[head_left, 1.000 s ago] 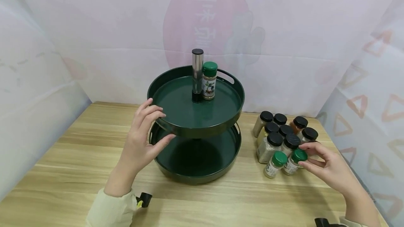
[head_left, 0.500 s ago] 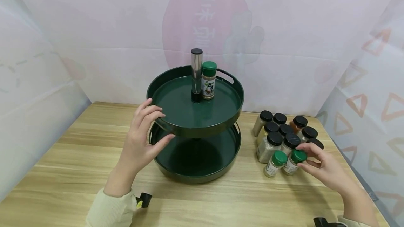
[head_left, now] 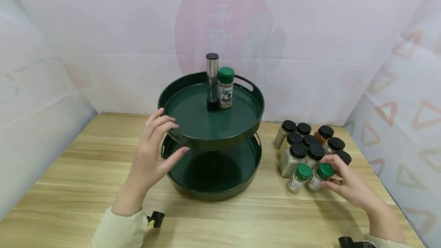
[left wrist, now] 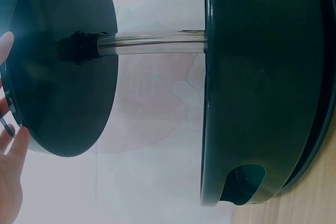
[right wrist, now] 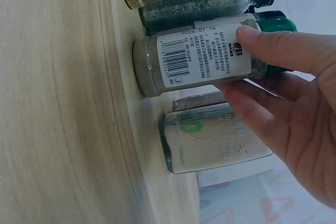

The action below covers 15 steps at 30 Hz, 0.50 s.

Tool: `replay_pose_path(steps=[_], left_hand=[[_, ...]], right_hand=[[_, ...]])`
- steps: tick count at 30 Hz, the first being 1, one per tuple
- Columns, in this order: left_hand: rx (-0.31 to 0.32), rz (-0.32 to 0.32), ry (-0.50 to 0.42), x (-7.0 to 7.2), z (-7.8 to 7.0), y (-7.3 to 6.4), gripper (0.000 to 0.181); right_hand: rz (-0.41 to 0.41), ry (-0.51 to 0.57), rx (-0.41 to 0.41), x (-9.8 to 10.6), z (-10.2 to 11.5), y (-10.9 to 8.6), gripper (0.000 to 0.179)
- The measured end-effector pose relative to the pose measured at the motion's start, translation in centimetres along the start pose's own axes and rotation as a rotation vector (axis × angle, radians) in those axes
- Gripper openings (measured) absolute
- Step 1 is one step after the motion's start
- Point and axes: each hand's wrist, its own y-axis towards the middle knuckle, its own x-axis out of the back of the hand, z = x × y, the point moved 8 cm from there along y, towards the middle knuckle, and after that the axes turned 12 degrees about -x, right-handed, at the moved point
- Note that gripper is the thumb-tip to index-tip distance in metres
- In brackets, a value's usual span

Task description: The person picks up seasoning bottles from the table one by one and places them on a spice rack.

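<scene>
A dark green two-tier round tray (head_left: 213, 195) stands on the table, with a metal post and one green-capped spice jar (head_left: 225, 95) on its upper tier. My left hand (head_left: 153, 148) holds the upper tier's rim (left wrist: 16, 109) at the left, thumb low and fingers over the edge. At the right, my right hand (head_left: 348, 185) pinches another green-capped spice jar (right wrist: 202, 56) between thumb and fingers, thumb on its white label. That jar is upright; whether its base touches the table I cannot tell. A similar green-capped jar (head_left: 299, 179) stands just left of it.
Several black-capped jars (head_left: 291, 162) stand close together behind the held jar, one partly hidden by my right hand. A glass jar of pale powder (right wrist: 220, 137) is beside it in the right wrist view. A printed cloth (head_left: 138, 30) hangs behind the wooden table (head_left: 86, 163).
My right hand's thumb has slid slightly lower on the green-capped jar, below its cap. The left hand stays on the tray's rim. The whole head view has shifted a little.
</scene>
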Motion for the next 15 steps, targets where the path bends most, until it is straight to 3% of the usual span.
replay_pose_path(steps=[15], left_hand=[[-0.003,-0.005,-0.003,-0.05,0.15,-0.10,0.058]], right_hand=[[-0.026,0.025,0.010,0.43,0.30,-0.11,0.058]])
